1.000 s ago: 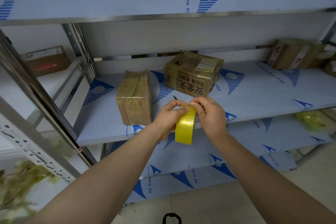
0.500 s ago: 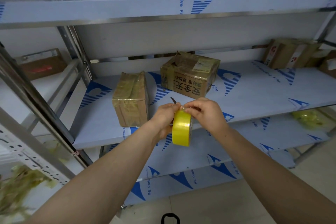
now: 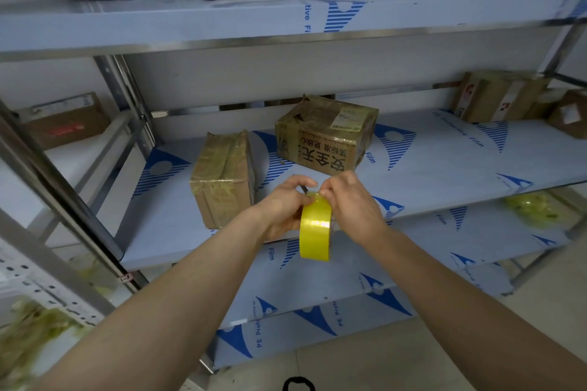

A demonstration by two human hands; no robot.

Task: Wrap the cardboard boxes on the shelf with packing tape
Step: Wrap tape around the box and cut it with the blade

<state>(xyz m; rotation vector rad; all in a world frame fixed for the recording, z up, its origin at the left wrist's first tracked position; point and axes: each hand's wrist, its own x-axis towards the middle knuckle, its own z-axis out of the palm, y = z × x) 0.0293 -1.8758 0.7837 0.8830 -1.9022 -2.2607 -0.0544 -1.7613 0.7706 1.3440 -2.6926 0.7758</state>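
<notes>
Tape work looks to be at its starting stage: the left hand (image 3: 282,208) grips the yellow tape roll (image 3: 315,232) just in front of the shelf (image 3: 444,162) edge, while the right hand (image 3: 351,200) pinches its top rim, seemingly picking at the free end. No strip reaches either box. The small box (image 3: 222,178) and the printed box (image 3: 327,136) stand on the shelf, both already glossy with tape. The shelf film reads "PE Protective Film"; the printed box carries large Chinese characters, upside down from here.

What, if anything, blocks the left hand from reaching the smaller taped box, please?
Probably nothing, so yes: the smaller box sits just left of the left hand, nothing between, though that hand grips the tape roll.
</notes>
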